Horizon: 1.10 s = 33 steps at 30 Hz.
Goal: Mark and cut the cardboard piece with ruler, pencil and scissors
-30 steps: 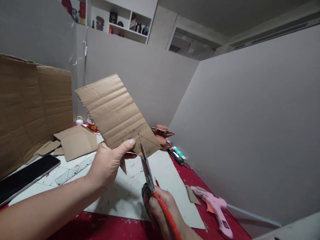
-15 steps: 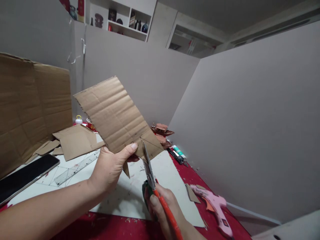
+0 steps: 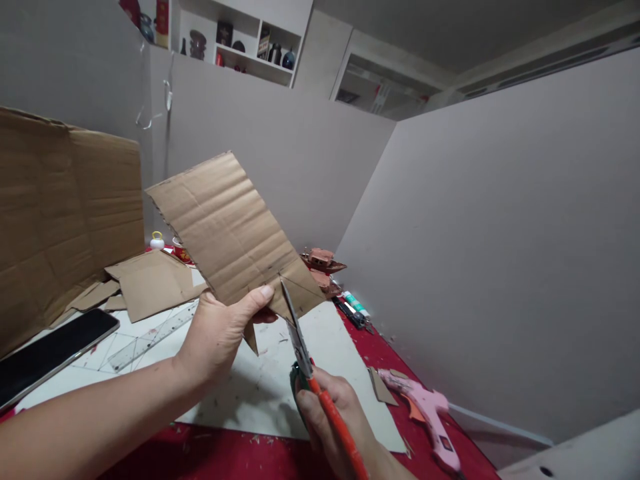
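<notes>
My left hand [image 3: 225,323] pinches the lower edge of a brown cardboard piece [image 3: 225,220], thumb on its face, fingers hidden behind. The piece is held tilted above the table, with pencil lines near its lower right end. In my right hand [image 3: 333,407] is a pair of scissors [image 3: 300,347] with one orange-red handle and one dark green handle. Their blades lie at the cardboard's lower edge, one blade across its face along a line. A pointed flap of cardboard hangs below my left fingers.
White paper [image 3: 240,393] covers much of the red tablecloth [image 3: 210,453]. A clear ruler [image 3: 150,337], a phone [image 3: 60,353] and cardboard scraps [image 3: 155,283] lie left. At right are a pink glue gun [image 3: 425,413], a tube [image 3: 356,303] and a model boat [image 3: 324,260]. A large cardboard sheet [image 3: 70,220] stands left.
The scissors have moved slightly, and the upper blade's tip now lies farther up the line, with the blades closer together. My left hand and the cardboard stay nearly still.
</notes>
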{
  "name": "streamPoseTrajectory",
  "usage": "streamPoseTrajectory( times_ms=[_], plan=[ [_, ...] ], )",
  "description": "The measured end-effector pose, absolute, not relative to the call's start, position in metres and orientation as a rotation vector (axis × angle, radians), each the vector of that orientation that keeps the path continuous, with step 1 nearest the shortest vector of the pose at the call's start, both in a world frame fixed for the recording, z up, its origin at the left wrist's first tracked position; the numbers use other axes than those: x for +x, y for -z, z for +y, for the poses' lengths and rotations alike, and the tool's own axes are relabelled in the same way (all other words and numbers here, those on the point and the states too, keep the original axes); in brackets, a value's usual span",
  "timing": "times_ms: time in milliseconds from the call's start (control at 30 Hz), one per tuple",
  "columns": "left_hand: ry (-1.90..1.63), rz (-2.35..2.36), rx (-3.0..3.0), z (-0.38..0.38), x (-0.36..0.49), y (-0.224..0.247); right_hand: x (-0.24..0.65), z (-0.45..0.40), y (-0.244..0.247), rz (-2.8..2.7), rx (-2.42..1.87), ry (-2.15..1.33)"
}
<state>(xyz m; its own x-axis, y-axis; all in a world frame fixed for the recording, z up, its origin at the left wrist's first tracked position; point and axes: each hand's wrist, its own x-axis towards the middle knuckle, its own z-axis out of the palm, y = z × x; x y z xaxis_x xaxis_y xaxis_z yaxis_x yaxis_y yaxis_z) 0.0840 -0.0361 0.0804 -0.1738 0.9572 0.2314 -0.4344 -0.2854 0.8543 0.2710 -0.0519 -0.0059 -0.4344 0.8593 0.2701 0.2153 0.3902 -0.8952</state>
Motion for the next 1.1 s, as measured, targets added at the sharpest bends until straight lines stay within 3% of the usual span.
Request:
streamPoseTrajectory(
  times_ms=[833,1100],
  plan=[
    [-1.561,0.793,1.046,-0.045,0.086,-0.077,0.268,-0.055,-0.002,-1.819,-0.855,-1.154],
    [-1.545,0.742,1.066,-0.046,0.084,-0.08,0.271,-0.048,0.005,-1.909,-0.855,-1.031]
  ],
)
